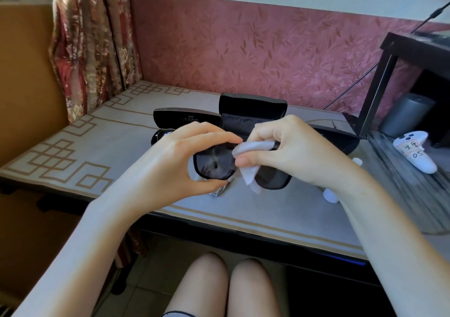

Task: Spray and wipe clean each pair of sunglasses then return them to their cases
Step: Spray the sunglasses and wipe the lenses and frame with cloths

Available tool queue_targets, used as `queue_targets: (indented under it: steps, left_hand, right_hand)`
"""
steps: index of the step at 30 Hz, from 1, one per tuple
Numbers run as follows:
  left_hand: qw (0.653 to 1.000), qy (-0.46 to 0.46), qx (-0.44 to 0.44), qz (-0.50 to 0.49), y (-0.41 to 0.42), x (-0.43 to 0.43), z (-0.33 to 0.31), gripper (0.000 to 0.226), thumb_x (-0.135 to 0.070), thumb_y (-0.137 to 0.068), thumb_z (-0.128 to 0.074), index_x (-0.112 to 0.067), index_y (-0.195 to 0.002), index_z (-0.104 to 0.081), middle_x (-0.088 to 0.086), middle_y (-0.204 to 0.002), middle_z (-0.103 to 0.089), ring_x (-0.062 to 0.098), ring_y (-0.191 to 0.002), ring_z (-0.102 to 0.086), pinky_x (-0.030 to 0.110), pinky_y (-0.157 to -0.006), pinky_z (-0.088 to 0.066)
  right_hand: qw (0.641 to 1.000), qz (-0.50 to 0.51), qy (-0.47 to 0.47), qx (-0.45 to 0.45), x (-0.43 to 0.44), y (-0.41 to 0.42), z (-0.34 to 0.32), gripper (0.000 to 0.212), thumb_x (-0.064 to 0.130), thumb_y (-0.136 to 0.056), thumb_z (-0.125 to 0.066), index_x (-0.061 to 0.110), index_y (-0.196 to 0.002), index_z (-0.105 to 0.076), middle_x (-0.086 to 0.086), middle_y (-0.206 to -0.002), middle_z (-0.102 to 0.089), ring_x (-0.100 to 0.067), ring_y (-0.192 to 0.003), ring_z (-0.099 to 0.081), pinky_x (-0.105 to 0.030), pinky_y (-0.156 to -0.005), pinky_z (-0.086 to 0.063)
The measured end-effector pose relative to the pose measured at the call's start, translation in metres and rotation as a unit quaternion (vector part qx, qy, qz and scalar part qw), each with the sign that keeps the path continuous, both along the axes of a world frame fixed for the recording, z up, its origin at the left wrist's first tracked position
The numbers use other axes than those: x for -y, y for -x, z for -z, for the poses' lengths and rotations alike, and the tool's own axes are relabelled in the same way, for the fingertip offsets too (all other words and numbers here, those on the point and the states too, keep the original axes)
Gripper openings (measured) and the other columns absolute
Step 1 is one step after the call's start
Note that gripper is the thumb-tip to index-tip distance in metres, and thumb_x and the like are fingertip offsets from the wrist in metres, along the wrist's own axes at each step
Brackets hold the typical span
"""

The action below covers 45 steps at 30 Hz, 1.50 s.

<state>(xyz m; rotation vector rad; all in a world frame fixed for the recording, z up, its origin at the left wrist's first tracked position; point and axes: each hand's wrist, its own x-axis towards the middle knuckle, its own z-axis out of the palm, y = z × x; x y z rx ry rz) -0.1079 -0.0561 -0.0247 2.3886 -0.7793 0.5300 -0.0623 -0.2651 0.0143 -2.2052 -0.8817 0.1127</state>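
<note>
Table: grey patterned top across mid-frame; carried the cases.
Left hand: curled on the sunglasses at the lens left of centre frame, fingers on the top rim, thumb beneath.
Right hand: pinched the cloth around the other lens, thumb at the front.
Open case: stood just behind the hands, lid up; a black case on either side.
Sunglasses: black, held clear of the table at centre frame.
Cloth: white, draped over the rim beside the bridge, tail hanging.
Risk: the left hand's fingertips sat near the dark lens, so a slip could smear it. Hard rubbing against a one-sided grip could twist the frame or pull it loose.
</note>
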Motion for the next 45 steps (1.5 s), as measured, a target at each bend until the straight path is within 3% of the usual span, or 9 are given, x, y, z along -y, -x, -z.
queue_targets:
  steps: [3, 9, 18, 21, 25, 27, 30, 37, 45]
  left_hand:
    - [1.0, -0.007, 0.001, -0.001, 0.001, -0.001, 0.001, 0.055, -0.033, -0.075, -0.071, -0.03, -0.127, -0.056, -0.019, -0.119, -0.055, 0.004, -0.115, -0.051, 0.025, -0.097, -0.042]
    - [1.0, -0.002, -0.004, 0.012, -0.001, 0.002, 0.005, 0.055, -0.037, -0.075, -0.066, -0.03, -0.129, -0.055, -0.017, -0.119, -0.054, 0.005, -0.113, -0.051, 0.023, -0.096, -0.041]
    - [1.0, -0.008, -0.007, -0.007, 0.001, -0.001, 0.004, 0.061, -0.019, -0.073, -0.082, -0.03, -0.127, -0.056, -0.019, -0.118, -0.054, -0.001, -0.114, -0.049, 0.015, -0.099, -0.038]
    - [0.999, 0.009, -0.002, -0.031, 0.006, -0.009, 0.001, 0.059, -0.026, -0.074, -0.079, -0.035, -0.127, -0.054, -0.02, -0.12, -0.054, 0.0, -0.116, -0.051, 0.014, -0.098, -0.039]
    - [0.997, 0.043, 0.023, -0.068, 0.01, -0.021, -0.008, 0.056, -0.036, -0.072, -0.071, -0.033, -0.125, -0.056, -0.019, -0.119, -0.056, -0.008, -0.114, -0.05, 0.005, -0.097, -0.034]
    - [0.996, 0.047, 0.021, -0.074, 0.01, -0.024, -0.009, 0.056, -0.037, -0.071, -0.07, -0.032, -0.125, -0.056, -0.022, -0.119, -0.055, -0.009, -0.113, -0.049, 0.005, -0.095, -0.034]
    - [0.996, 0.047, 0.02, -0.075, 0.008, -0.024, -0.009, 0.056, -0.038, -0.071, -0.069, -0.033, -0.125, -0.055, -0.023, -0.119, -0.054, -0.011, -0.113, -0.048, 0.002, -0.093, -0.033]
    - [0.997, 0.031, 0.016, -0.066, 0.005, -0.019, -0.005, 0.056, -0.037, -0.071, -0.071, -0.032, -0.125, -0.056, -0.019, -0.119, -0.055, -0.01, -0.114, -0.048, 0.002, -0.096, -0.031]
    - [0.998, 0.029, 0.024, -0.053, 0.003, -0.013, -0.002, 0.058, -0.025, -0.073, -0.077, -0.031, -0.126, -0.055, -0.015, -0.118, -0.055, -0.006, -0.113, -0.049, 0.004, -0.095, -0.032]
  right_hand:
    - [1.0, -0.008, 0.006, 0.01, 0.001, -0.005, 0.004, 0.026, 0.046, -0.083, -0.069, 0.027, -0.065, -0.071, -0.019, -0.073, -0.069, -0.044, -0.079, -0.06, -0.057, -0.089, -0.05]
    - [1.0, -0.015, 0.02, 0.013, 0.005, -0.012, 0.011, 0.036, 0.059, -0.084, -0.052, 0.033, -0.067, -0.07, -0.027, -0.074, -0.066, -0.047, -0.079, -0.06, -0.07, -0.095, -0.037]
    - [0.993, 0.092, -0.037, 0.061, 0.018, -0.014, 0.008, 0.033, 0.032, -0.095, -0.06, 0.014, -0.07, -0.071, 0.0, -0.061, -0.06, -0.018, -0.056, -0.048, -0.029, -0.056, -0.039]
    - [0.98, 0.158, -0.087, 0.082, 0.03, -0.023, 0.012, 0.037, 0.032, -0.096, -0.058, 0.007, -0.071, -0.069, -0.006, -0.068, -0.065, -0.027, -0.066, -0.057, -0.037, -0.066, -0.048]
    - [0.968, 0.238, 0.019, 0.078, 0.042, -0.027, 0.032, 0.043, 0.033, -0.095, -0.057, 0.014, -0.058, -0.047, 0.007, -0.049, -0.037, -0.016, -0.056, -0.032, -0.033, -0.055, -0.026]
    - [0.967, 0.239, 0.077, 0.037, 0.043, -0.026, 0.045, 0.038, 0.038, -0.095, -0.057, 0.021, -0.061, -0.053, 0.01, -0.055, -0.046, -0.016, -0.062, -0.044, -0.034, -0.061, -0.034]
    - [0.962, 0.229, 0.147, -0.03, 0.039, -0.022, 0.061, 0.038, 0.05, -0.093, -0.054, 0.021, -0.115, -0.065, 0.008, -0.11, -0.066, -0.015, -0.104, -0.06, -0.033, -0.085, -0.046]
    - [0.958, 0.197, -0.201, -0.049, 0.035, -0.009, 0.045, 0.025, 0.042, -0.097, -0.043, 0.038, -0.105, -0.067, 0.014, -0.109, -0.07, 0.001, -0.093, -0.069, -0.02, -0.088, -0.053]
    - [0.95, 0.11, -0.28, -0.082, 0.031, 0.007, 0.038, 0.029, 0.034, -0.089, -0.051, 0.028, -0.11, -0.07, 0.008, -0.111, -0.074, -0.007, -0.107, -0.068, -0.023, -0.094, -0.052]
